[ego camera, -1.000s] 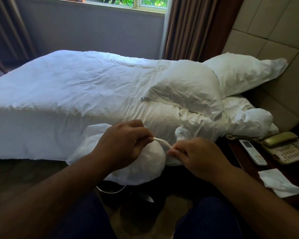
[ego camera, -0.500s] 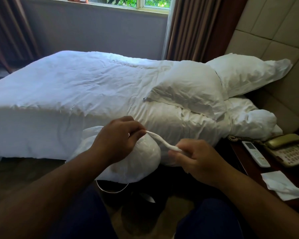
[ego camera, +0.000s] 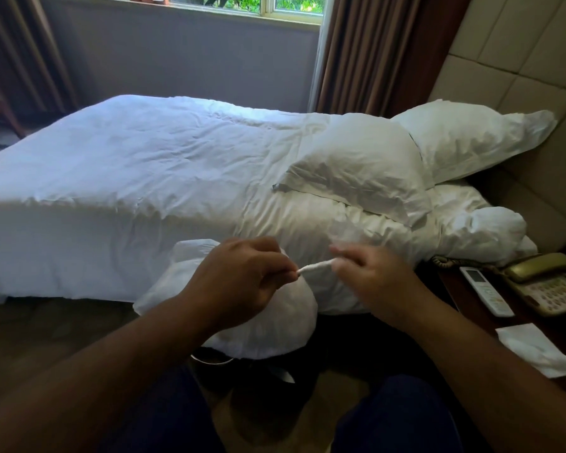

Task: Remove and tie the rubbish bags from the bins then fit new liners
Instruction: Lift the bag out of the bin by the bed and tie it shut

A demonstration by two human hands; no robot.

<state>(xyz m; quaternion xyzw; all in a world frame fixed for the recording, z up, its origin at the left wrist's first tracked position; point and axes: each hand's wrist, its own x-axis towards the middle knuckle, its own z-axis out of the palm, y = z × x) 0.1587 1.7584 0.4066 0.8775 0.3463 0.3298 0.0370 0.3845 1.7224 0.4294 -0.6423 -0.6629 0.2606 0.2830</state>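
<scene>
Both hands (ego camera: 239,282) (ego camera: 370,276) pinching twisted bag neck (ego camera: 314,267) — taut

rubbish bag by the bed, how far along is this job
Done: the white rubbish bag looks lifted clear of the dark bin below it. In hand: the left hand and right hand pinch a twisted strand of the bag's neck between them, so the tying is under way; no finished knot shows. Left: finish the knot and fit a new liner; none is visible.

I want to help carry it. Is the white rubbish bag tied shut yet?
Not yet. The white rubbish bag has its neck twisted into a cord, stretched between the left hand and right hand. No knot shows.
</scene>
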